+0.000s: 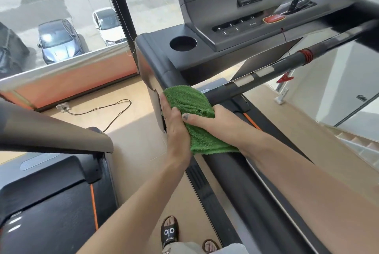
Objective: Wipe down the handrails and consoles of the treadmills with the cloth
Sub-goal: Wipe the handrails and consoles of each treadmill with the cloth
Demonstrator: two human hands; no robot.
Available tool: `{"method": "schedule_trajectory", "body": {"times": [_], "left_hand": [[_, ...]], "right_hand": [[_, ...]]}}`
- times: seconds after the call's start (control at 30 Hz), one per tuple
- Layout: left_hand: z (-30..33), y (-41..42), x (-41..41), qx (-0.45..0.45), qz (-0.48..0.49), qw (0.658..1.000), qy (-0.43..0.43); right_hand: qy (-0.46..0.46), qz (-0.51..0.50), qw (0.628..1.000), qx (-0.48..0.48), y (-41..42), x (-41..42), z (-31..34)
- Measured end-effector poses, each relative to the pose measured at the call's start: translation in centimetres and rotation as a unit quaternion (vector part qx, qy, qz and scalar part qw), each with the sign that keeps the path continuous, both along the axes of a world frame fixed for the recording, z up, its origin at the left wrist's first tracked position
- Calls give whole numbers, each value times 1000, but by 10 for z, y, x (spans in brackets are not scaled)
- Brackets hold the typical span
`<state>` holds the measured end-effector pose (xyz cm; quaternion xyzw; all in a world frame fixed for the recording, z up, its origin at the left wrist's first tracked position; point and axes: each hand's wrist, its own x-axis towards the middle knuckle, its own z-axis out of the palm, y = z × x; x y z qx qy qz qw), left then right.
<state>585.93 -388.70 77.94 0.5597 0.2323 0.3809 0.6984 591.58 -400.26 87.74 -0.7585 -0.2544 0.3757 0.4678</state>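
Wiping the handrail [231,173] of the near treadmill, centre of frame. Green cloth [191,108] is draped over the rail just below where it meets the console [235,34] housing.

Left hand [174,128]: fingers straight and together, pressing flat on the outer side of the cloth. Right hand [217,119]: thumb lies across the top of the cloth, hand wraps the rail from the inner side; its fingers are hidden behind the cloth, so I can't tell how far they curl, but it reads as a grip on cloth and rail together.

Step in hand: handrail pass, at the upper end of this rail. Console, cup holder [183,43] and button strip [238,25] at upper centre look not yet covered, judging by where the cloth sits.

Next move calls for: keep both hands squeezing through the cloth and slide along the rail, then lift up onto the console deck. Go light near the red stop button [273,19]. 2nd treadmill [51,192] at lower left also needs doing.
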Motion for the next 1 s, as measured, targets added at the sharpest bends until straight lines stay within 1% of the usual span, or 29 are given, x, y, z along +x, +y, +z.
{"method": "schedule_trajectory", "body": {"times": [0.07, 0.1, 0.17, 0.23, 0.3, 0.4, 0.5, 0.53, 0.57, 0.63, 0.7, 0.77, 0.8, 0.87, 0.93, 1.0], "left_hand": [[3, -2, -3, -10, -6, 1000, 11], [2, -7, -7, -10, -11, 1000, 18], [0, -28, -22, -7, -35, 999, 8], [0, -55, -37, -16, -49, 999, -17], [-2, -66, -38, -18, -40, 998, -36], [-2, -45, -23, -17, -21, 999, -27], [4, -5, -2, -55, -48, 997, 1], [10, 10, 6, -68, -56, 996, 4], [15, 24, 14, -81, -56, 995, -12], [22, 53, 33, -104, -48, 993, -40], [31, 79, 46, -94, -28, 995, -31], [25, 111, 63, -100, -34, 994, -27], [23, 128, 70, -96, -43, 994, -17], [33, 156, 78, -71, -39, 996, 31], [44, 181, 87, -49, -54, 997, 34], [42, 209, 102, 1, -67, 996, 57]], "right_hand": [[-51, 9, 998, -22, 0, -3, 1], [-95, 7, 995, -42, -4, -6, 0], [-174, -2, 982, -75, -16, -16, 1], [-225, 9, 972, -62, -31, -30, 3], [-267, 44, 962, -34, -39, -38, 5], [-361, 115, 924, -60, -24, -33, 5], [-411, 160, 895, -66, 20, -12, 6], [-423, 170, 888, -66, 39, -2, 6], [-429, 177, 884, -67, 58, 8, 6], [-426, 182, 884, -62, 94, 29, 7], [-436, 191, 877, -68, 125, 47, 7], [-459, 197, 862, -85, 154, 62, 7], [-469, 197, 856, -97, 169, 70, 7], [-479, 195, 848, -114, 196, 82, 12], [-473, 191, 852, -121, 224, 96, 16], [-465, 187, 856, -129, 247, 110, 19]]}}
